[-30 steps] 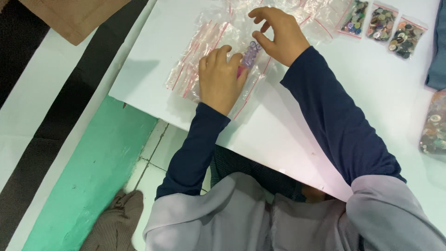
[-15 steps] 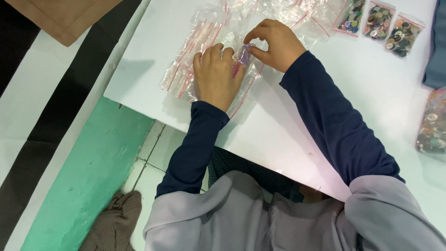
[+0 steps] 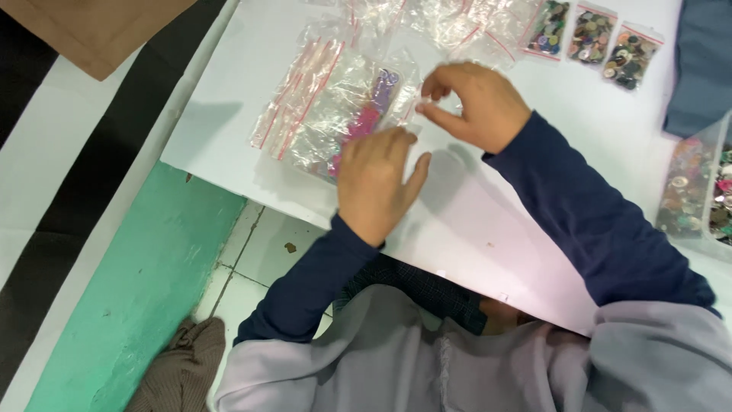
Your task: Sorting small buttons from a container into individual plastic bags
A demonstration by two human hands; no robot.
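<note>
Far left: black-and-white striped floor (image 3: 53, 191), then a green painted strip (image 3: 145, 305). A brown cardboard piece (image 3: 99, 27) sits at the top left corner. A brownish cloth bundle (image 3: 179, 366) lies on the tiled floor below the counter edge.

White counter (image 3: 488, 229) starts at centre left. On it, a fanned stack of empty clear zip bags (image 3: 293, 99) with red seal lines, lying flat near the counter's left edge.

Just right of the stack: one clear zip bag holding pink and purple buttons (image 3: 366, 118), lying flat on the counter, its lower end hidden under the left hand.

Left hand (image 3: 377, 183), dark blue sleeve: palm down, fingers together and spread flat over the lower end of the button bag, pressing rather than pinching. Grip not closed around anything.

Right hand (image 3: 476, 103), dark blue sleeve: raised just above the counter, thumb and forefinger pinched together on a thin clear edge of plastic beside the button bag's upper right corner. Cannot tell whether that edge belongs to the same bag or a separate one.

Top centre: more crumpled clear bags (image 3: 450, 23).

Top right: three small filled bags of mixed dark buttons (image 3: 591, 34) in a row, well apart from both hands.

Far right: blue cloth (image 3: 701, 61), and below it a clear container of mixed coloured buttons (image 3: 698, 191) at the frame edge.
</note>
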